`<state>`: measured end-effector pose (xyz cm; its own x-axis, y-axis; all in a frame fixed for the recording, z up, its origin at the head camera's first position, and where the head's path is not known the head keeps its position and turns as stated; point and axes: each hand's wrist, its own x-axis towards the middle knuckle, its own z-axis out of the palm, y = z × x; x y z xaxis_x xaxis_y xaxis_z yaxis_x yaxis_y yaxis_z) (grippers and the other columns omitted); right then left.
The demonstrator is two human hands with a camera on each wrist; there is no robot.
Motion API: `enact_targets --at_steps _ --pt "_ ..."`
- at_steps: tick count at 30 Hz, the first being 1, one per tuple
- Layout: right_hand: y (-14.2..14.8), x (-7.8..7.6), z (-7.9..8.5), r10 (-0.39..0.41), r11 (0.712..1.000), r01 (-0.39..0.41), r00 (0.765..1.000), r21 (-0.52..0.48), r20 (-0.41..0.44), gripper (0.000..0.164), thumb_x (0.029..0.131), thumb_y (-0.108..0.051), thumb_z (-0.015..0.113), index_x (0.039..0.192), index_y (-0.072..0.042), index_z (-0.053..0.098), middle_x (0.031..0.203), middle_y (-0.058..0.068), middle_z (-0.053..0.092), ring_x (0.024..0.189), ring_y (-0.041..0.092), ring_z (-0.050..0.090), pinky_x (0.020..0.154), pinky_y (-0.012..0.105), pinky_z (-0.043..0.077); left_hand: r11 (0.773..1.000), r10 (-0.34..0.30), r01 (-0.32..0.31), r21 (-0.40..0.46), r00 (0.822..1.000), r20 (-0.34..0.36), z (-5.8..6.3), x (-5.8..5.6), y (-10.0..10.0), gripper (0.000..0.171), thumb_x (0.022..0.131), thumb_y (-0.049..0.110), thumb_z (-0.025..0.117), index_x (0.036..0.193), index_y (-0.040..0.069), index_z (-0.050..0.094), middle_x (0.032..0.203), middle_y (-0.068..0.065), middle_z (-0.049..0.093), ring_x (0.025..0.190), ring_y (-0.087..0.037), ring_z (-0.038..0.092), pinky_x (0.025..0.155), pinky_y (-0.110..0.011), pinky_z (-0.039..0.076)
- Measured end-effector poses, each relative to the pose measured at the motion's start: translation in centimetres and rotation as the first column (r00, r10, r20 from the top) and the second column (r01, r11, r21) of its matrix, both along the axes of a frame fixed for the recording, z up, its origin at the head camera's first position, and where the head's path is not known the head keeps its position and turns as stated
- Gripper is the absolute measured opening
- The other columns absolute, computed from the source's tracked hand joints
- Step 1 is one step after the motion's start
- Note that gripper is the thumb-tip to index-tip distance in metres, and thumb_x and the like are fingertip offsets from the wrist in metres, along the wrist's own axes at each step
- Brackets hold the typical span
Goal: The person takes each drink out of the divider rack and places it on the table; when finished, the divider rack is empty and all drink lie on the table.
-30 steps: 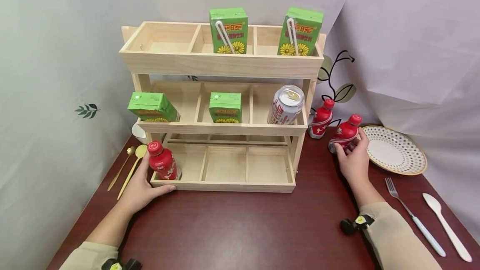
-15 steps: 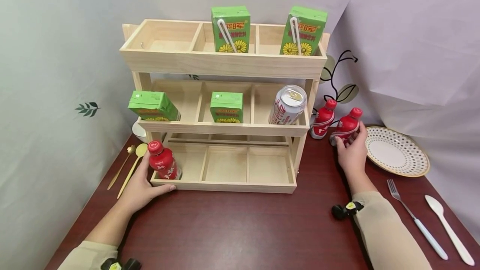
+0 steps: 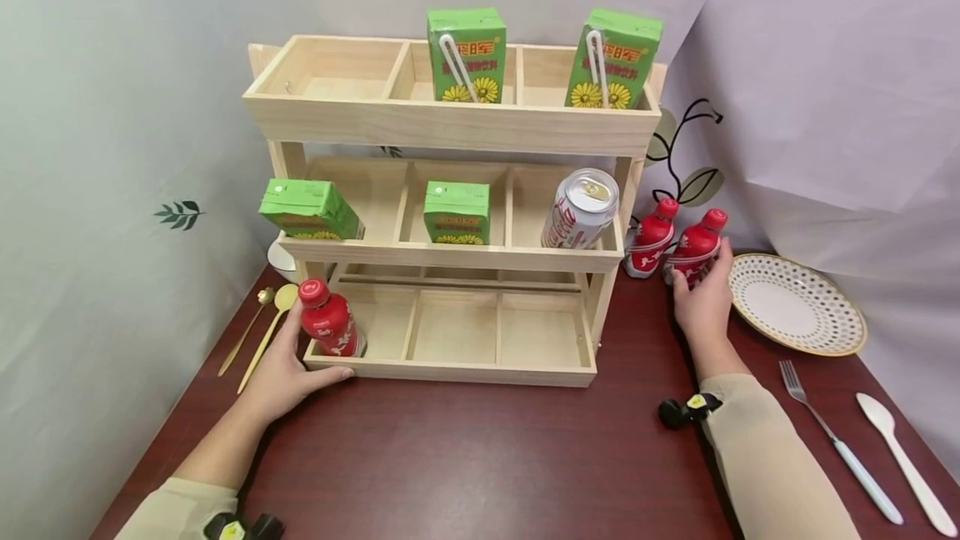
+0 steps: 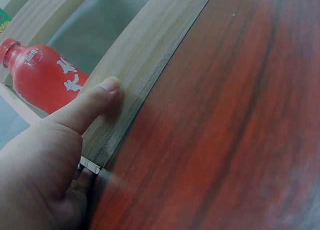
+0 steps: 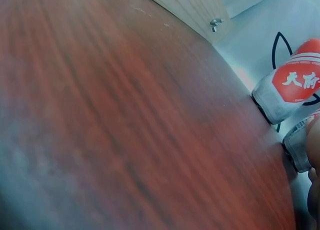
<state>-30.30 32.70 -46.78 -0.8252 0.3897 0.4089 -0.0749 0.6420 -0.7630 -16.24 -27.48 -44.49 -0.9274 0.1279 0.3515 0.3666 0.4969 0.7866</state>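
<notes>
My right hand (image 3: pixel 703 302) grips a red drink bottle (image 3: pixel 696 248) on the table at the right, fingers and thumb round its lower body. A second red bottle (image 3: pixel 651 238) stands close beside it on the left; its label faces the camera in the right wrist view. My left hand (image 3: pixel 281 373) holds the lower left corner of a wooden three-tier shelf (image 3: pixel 450 372). In the left wrist view the thumb (image 4: pixel 102 92) lies along the front board, with the other fingers round the end. Another red bottle (image 3: pixel 330 325) leans in the bottom left compartment, next to that hand.
Green drink cartons (image 3: pixel 467 57) and a silver cola can (image 3: pixel 581 208) sit on the upper tiers. A dotted plate (image 3: pixel 795 307), a fork (image 3: pixel 832 432) and a white spoon (image 3: pixel 903 457) lie at the right. Gold spoons (image 3: pixel 266 340) and a white bowl (image 3: pixel 281 261) are at the left.
My right hand has moved the bottle back, closer to the second bottle, and it stands more upright. The left hand keeps its hold on the shelf. The head view has shifted slightly.
</notes>
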Motion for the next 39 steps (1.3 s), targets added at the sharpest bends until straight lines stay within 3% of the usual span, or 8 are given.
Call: enact_targets --at_steps 10,15,22,31,35,39 --pt "0.0 -0.2 -0.3 0.033 0.998 -0.033 0.999 -0.056 -0.011 0.09 0.092 -0.017 0.064 0.155 -0.024 0.001 0.149 0.016 0.037 0.132 0.025 0.042 0.102 0.043 0.039 1.0 0.021 -0.022 -0.023 1.0 -0.011 0.0 0.2 0.0 0.126 0.06 0.011 0.094 0.155 0.032 0.014 0.144 -0.004 0.041 0.133 -0.004 0.032 0.102 -0.011 0.024" --pt "-0.5 0.6 -0.1 0.018 0.995 -0.021 0.999 -0.097 -0.027 0.093 0.091 -0.02 0.066 0.154 -0.026 -0.001 0.15 0.014 0.032 0.129 0.03 0.045 0.101 0.044 0.04 0.999 0.037 -0.038 -0.036 0.999 -0.019 0.0 0.2 -0.2 0.126 0.059 0.012 0.094 0.155 0.032 0.015 0.142 -0.007 0.042 0.133 -0.004 0.033 0.101 -0.011 0.023" --pt "-1.7 2.2 -0.5 -0.025 0.999 0.023 0.998 -0.025 -0.063 0.079 0.087 -0.016 0.068 0.149 -0.01 0.019 0.137 0.02 0.038 0.115 0.035 0.05 0.093 0.046 0.044 1.0 0.017 -0.017 -0.023 1.0 -0.02 0.1 0.0 -0.1 0.127 0.059 0.01 0.094 0.155 0.032 0.013 0.144 -0.006 0.041 0.134 -0.005 0.032 0.102 -0.011 0.023" --pt "-3.7 4.2 -0.4 -0.017 0.999 0.022 0.989 0.032 -0.144 0.058 0.086 -0.014 0.067 0.138 -0.006 0.041 0.127 0.017 0.046 0.104 0.028 0.054 0.08 0.035 0.046 0.999 0.021 -0.021 -0.026 1.0 -0.02 -0.1 0.2 0.0 0.127 0.06 0.01 0.094 0.155 0.032 0.013 0.143 -0.006 0.042 0.134 -0.003 0.03 0.102 -0.011 0.022" --pt "-4.8 5.9 -0.2 0.051 0.998 -0.044 0.964 0.035 -0.263 0.047 0.087 -0.007 0.066 0.131 -0.003 0.049 0.121 0.016 0.05 0.102 0.024 0.056 0.08 0.021 0.047 0.999 0.02 -0.021 -0.03 1.0 -0.022 0.0 0.2 0.0 0.127 0.06 0.01 0.093 0.155 0.032 0.012 0.144 -0.006 0.042 0.135 -0.004 0.03 0.102 -0.011 0.022" --pt "-6.2 7.7 0.2 0.165 0.986 -0.147 0.886 0.075 -0.433 0.039 0.084 0.001 0.067 0.121 0.003 0.056 0.117 0.016 0.056 0.103 0.026 0.055 0.085 0.019 0.045 0.999 0.017 -0.018 -0.028 1.0 -0.017 0.1 0.2 0.0 0.127 0.06 0.01 0.093 0.155 0.032 0.011 0.145 -0.006 0.04 0.135 -0.006 0.029 0.102 -0.011 0.022"
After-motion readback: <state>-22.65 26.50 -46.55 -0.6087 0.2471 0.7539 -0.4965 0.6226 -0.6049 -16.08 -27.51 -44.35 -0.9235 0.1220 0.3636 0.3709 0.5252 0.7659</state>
